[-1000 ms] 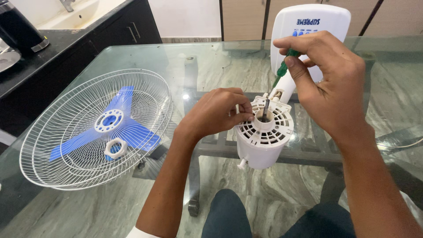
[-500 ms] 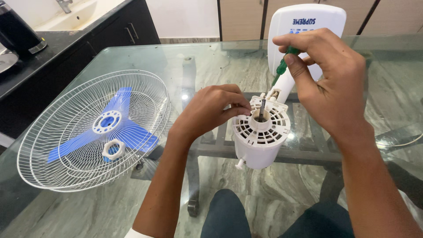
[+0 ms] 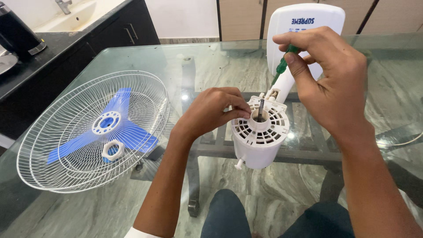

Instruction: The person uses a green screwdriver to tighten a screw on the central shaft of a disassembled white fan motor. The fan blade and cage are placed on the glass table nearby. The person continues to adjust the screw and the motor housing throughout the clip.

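Two hands: left pinches white motor housing; right grips green screwdriver before blue-lettered white base.

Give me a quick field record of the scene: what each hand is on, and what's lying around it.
left hand: fingers pinched at the rim of the white fan motor housing
right hand: gripping a green-handled screwdriver, angled down toward the housing's back edge
motor shaft: bare, upright in the housing's centre
fan guard: lying left on the glass table, holding the blue blade and a white nut
fan base: white, behind the housing
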